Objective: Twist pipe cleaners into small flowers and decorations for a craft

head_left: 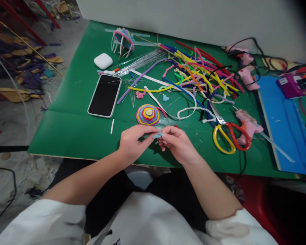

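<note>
Near the table's front edge, both hands meet around a small piece of light blue pipe cleaner (158,135). My left hand (135,139) pinches it between thumb and fingertips from one side. From the other, my right hand (177,141) grips it too, its lower fingers curled. The piece's exact shape is partly covered by fingers. Just beyond them lies a striped, coiled disc (148,114) of pipe cleaner in pink, yellow and blue. A pink looped pipe cleaner (140,94) and a small light blue one (165,98) rest behind the disc.
A phone (104,96) and a white case (103,61) lie to the left. Behind spreads a pile of coloured pipe cleaners (201,73). Scissors (223,131), a pink glue gun (250,126) and a blue board (283,129) are at right. A finished-looking ornament (123,39) stands at the back.
</note>
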Demonstrator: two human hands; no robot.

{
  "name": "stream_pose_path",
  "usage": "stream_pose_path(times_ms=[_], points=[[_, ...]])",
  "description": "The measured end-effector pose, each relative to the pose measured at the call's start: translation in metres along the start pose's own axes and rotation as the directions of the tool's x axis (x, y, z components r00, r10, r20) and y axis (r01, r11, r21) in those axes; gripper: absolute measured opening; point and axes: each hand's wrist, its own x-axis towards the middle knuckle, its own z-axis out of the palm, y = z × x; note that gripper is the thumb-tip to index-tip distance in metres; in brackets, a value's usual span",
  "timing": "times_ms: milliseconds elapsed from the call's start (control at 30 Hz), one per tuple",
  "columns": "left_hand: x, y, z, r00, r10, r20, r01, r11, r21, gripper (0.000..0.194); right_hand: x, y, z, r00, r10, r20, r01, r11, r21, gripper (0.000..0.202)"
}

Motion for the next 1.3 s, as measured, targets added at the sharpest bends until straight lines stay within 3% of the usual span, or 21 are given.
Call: stream_pose_path(times_ms=[100, 200, 400, 500, 567, 633, 700, 767, 833, 900, 933, 1033, 1100, 1167, 1300], points=[[-0.001, -0.002, 0.001, 0.999, -0.032, 0.017, 0.033, 0.998, -0.051, 0.008, 0.0, -0.002, -0.002, 1.0, -0.01, 0.024, 0.011, 0.999, -0.03, 0.014], [-0.001, -0.005, 0.002, 0.999, 0.035, 0.015, -0.033, 0.995, -0.091, 0.007, 0.0, -0.002, -0.003, 0.998, -0.036, 0.046, 0.039, 0.997, -0.065, 0.013], [0.0, -0.007, -0.001, 0.961, 0.195, -0.198, -0.15, 0.963, 0.222, 0.009, 0.001, 0.004, -0.005, 0.984, -0.179, -0.011, 0.175, 0.973, -0.152, 0.01], [-0.001, -0.006, -0.001, 0.937, 0.282, -0.207, -0.203, 0.92, 0.334, 0.013, 0.001, 0.006, -0.005, 0.956, -0.28, -0.088, 0.255, 0.941, -0.22, 0.01], [-0.002, -0.005, 0.0, 0.954, 0.242, -0.174, -0.191, 0.946, 0.263, 0.018, 0.0, 0.005, -0.004, 0.928, -0.356, -0.106, 0.316, 0.907, -0.28, 0.008], [-0.001, -0.004, 0.003, 0.993, 0.075, -0.091, -0.072, 0.997, 0.03, 0.017, -0.001, 0.004, -0.004, 0.896, -0.433, -0.099, 0.379, 0.862, -0.338, 0.005], [0.0, -0.002, 0.005, 0.984, -0.175, 0.025, 0.175, 0.949, -0.261, 0.012, -0.003, 0.003, -0.003, 0.863, -0.5, -0.073, 0.432, 0.804, -0.408, 0.002], [0.002, 0.001, 0.006, 0.901, -0.404, 0.159, 0.428, 0.765, -0.481, 0.014, -0.005, 0.002, -0.002, 0.821, -0.57, -0.029, 0.48, 0.717, -0.505, 0.005], [0.003, 0.003, 0.005, 0.789, -0.538, 0.297, 0.594, 0.544, -0.593, 0.02, -0.007, 0.002, -0.002, 0.762, -0.646, 0.037, 0.529, 0.588, -0.611, 0.01], [0.004, 0.005, 0.005, 0.709, -0.577, 0.406, 0.676, 0.389, -0.626, 0.024, -0.008, 0.002, -0.001, 0.686, -0.719, 0.112, 0.571, 0.437, -0.695, 0.013], [0.003, 0.006, 0.004, 0.692, -0.578, 0.432, 0.689, 0.35, -0.635, 0.025, -0.008, 0.003, 0.0, 0.649, -0.747, 0.144, 0.582, 0.366, -0.727, 0.014], [0.003, 0.006, 0.005, 0.721, -0.547, 0.426, 0.654, 0.332, -0.68, 0.021, -0.009, 0.005, 0.001, 0.572, -0.789, 0.223, 0.585, 0.202, -0.786, 0.015], [0.003, 0.006, 0.005, 0.751, -0.519, 0.408, 0.62, 0.343, -0.705, 0.018, -0.01, 0.004, 0.0, 0.572, -0.774, 0.27, 0.576, 0.145, -0.805, 0.017], [0.003, 0.006, 0.004, 0.755, -0.508, 0.414, 0.619, 0.344, -0.706, 0.017, -0.01, 0.001, -0.003, 0.584, -0.754, 0.3, 0.561, 0.108, -0.821, 0.019], [0.007, 0.006, 0.0, 0.68, -0.508, 0.528, 0.72, 0.327, -0.613, 0.02, -0.011, -0.005, -0.011, 0.541, -0.775, 0.327, 0.512, -0.005, -0.859, 0.029]])
